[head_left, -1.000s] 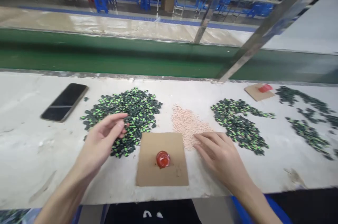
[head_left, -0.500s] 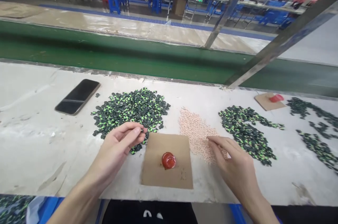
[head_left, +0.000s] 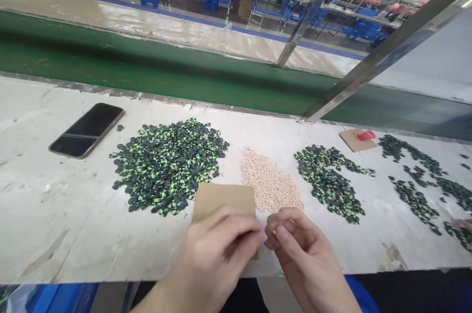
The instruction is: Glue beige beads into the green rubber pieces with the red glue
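Your left hand (head_left: 217, 244) and right hand (head_left: 298, 244) meet fingertip to fingertip, pinched shut over the square brown cardboard piece (head_left: 223, 197); what they pinch is too small to tell, with the pile of pale pink beads (head_left: 269, 185) just beyond.

A square of brown cardboard (head_left: 223, 197) lies flat at the bench's near edge, its near half hidden behind both hands. At its 10 o'clock spreads a heap of dark, green-marked small parts (head_left: 167, 163); at its 2 o'clock, a mound of pale pink pellets (head_left: 269, 184).
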Motion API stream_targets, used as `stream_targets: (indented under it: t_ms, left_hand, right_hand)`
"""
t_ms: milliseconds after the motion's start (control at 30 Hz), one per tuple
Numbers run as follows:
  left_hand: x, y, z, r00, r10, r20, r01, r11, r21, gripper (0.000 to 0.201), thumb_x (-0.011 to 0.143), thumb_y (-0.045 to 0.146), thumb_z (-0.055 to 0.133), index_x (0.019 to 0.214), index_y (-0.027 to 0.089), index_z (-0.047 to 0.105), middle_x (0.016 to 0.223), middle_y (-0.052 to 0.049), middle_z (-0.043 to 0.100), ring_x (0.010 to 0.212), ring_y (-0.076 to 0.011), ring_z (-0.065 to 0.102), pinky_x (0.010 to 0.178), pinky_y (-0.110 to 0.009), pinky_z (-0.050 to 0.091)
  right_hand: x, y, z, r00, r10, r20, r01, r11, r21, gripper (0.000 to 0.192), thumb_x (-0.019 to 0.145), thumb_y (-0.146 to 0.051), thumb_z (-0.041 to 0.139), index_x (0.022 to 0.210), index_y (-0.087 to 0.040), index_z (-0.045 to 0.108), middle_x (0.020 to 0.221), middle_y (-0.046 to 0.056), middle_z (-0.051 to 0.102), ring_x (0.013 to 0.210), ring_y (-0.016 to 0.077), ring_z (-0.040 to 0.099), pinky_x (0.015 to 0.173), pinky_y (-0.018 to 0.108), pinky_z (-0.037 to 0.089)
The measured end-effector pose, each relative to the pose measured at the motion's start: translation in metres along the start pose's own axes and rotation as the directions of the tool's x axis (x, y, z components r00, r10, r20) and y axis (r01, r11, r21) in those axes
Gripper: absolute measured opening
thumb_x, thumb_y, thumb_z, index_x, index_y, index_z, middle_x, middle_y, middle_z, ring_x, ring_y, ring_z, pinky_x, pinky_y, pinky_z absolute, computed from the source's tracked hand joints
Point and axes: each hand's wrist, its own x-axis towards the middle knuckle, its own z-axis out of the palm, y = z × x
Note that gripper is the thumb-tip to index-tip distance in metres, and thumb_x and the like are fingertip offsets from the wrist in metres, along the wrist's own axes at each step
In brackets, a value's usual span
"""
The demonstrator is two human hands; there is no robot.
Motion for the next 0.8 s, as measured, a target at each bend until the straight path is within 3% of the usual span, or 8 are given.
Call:
stream_targets:
  t_ms: [133, 267, 433, 533, 800]
  left_hand:
    - [-0.008, -0.013, 0.004, 0.955, 0.297, 0.003, -0.286, 0.917, 0.277, 0.022, 0.091, 0.004, 0.068, 0.093, 0.022, 0.08, 0.08, -0.005, 0.078, 0.07, -0.0177, 0.075, 0.079, -0.023, 0.063]
    - [-0.008, -0.02, 0.001, 0.881, 0.471, 0.042, -0.462, 0.838, 0.29, 0.02, 0.095, -0.001, 0.058, 0.092, 0.015, 0.069, 0.079, -0.005, 0.074, 0.067, -0.0155, 0.072, 0.077, -0.023, 0.064]
    - [-0.011, -0.025, -0.002, 0.904, 0.428, -0.029, -0.414, 0.889, 0.197, 0.019, 0.093, -0.003, 0.058, 0.095, 0.014, 0.065, 0.083, -0.006, 0.071, 0.073, -0.0139, 0.072, 0.071, -0.019, 0.062]
    - [-0.017, -0.028, -0.003, 0.897, 0.441, -0.046, -0.422, 0.881, 0.212, 0.019, 0.093, -0.003, 0.057, 0.095, 0.014, 0.064, 0.082, -0.006, 0.071, 0.072, -0.0133, 0.072, 0.072, -0.018, 0.062]
    - [-0.034, -0.038, -0.012, 0.889, 0.457, 0.039, -0.445, 0.838, 0.315, 0.016, 0.097, 0.0, 0.055, 0.099, 0.013, 0.065, 0.083, -0.008, 0.074, 0.07, -0.0155, 0.075, 0.07, -0.019, 0.063]
  right_hand:
    - [-0.006, 0.002, 0.007, 0.993, -0.084, -0.081, 0.07, 0.983, -0.171, 0.012, 0.081, -0.033, 0.088, 0.084, -0.027, 0.078, 0.079, 0.001, 0.078, 0.073, 0.0144, 0.074, 0.07, 0.02, 0.062]
    - [-0.008, 0.006, 0.015, 0.977, -0.167, -0.133, 0.133, 0.964, -0.232, 0.011, 0.08, -0.033, 0.088, 0.081, -0.027, 0.079, 0.076, 0.002, 0.079, 0.071, 0.017, 0.078, 0.067, 0.02, 0.065]
    - [-0.009, 0.016, 0.019, 0.99, -0.138, 0.007, 0.138, 0.986, -0.093, 0.009, 0.085, -0.033, 0.084, 0.094, -0.032, 0.084, 0.088, 0.004, 0.084, 0.084, 0.0184, 0.081, 0.076, 0.021, 0.066]
    - [-0.011, 0.02, 0.022, 0.992, -0.127, 0.017, 0.128, 0.99, -0.058, 0.004, 0.082, -0.034, 0.086, 0.085, -0.032, 0.085, 0.088, 0.004, 0.082, 0.086, 0.0174, 0.079, 0.079, 0.019, 0.064]
    - [-0.022, 0.025, 0.031, 0.982, -0.188, 0.027, 0.19, 0.961, -0.203, 0.007, 0.091, -0.033, 0.077, 0.084, -0.029, 0.078, 0.085, 0.001, 0.071, 0.078, 0.0136, 0.07, 0.073, 0.017, 0.059]
